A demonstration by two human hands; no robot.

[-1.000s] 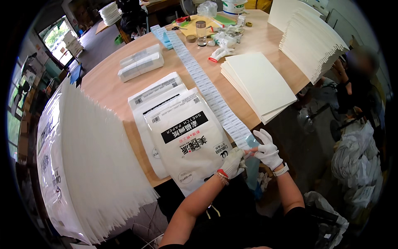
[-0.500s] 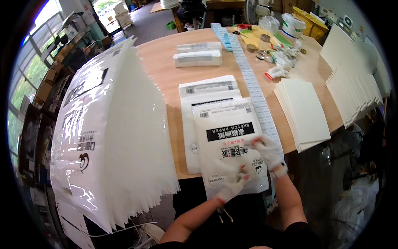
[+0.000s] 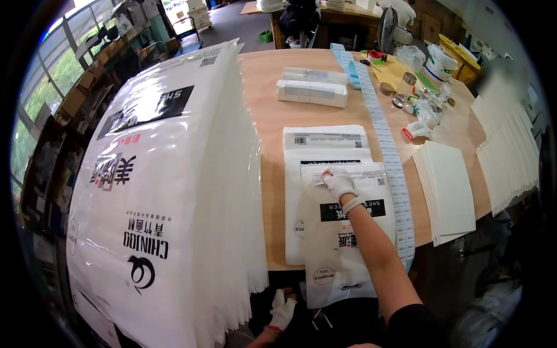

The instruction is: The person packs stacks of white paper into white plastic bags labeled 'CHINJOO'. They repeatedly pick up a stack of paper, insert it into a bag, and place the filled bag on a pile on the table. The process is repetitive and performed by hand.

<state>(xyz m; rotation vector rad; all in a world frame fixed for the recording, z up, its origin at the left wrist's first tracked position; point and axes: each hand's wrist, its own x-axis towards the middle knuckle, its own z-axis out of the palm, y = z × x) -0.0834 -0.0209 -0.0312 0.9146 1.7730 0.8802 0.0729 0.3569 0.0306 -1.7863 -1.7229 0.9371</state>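
Note:
A white printed plastic bag [image 3: 354, 232] lies flat on the wooden table [image 3: 272, 122], its lower end hanging over the near edge, on top of a second similar bag [image 3: 325, 142]. My right hand [image 3: 338, 181], in a white glove, presses its fingertips on a small white label [image 3: 318, 179] near the top bag's upper left corner. My left hand [image 3: 282, 308], also gloved, hangs below the table edge beside the bottom of a tall leaning stack of white bags [image 3: 168, 191]; whether it holds anything is unclear. A long strip of labels [image 3: 390, 156] runs just right of the bags.
A cream sheet stack [image 3: 449, 191] and a fanned sheet pile [image 3: 510, 162] lie at the right. Two wrapped packs [image 3: 313, 93] sit farther back. Small bottles [image 3: 406, 87] and a white bucket [image 3: 441, 61] crowd the far right corner. Another person's gloved hand [image 3: 400, 8] shows behind.
My right hand moved from the bag's lower edge up to its top and now presses a label there. My left hand left the bag and dropped below the table edge. The view shifted left.

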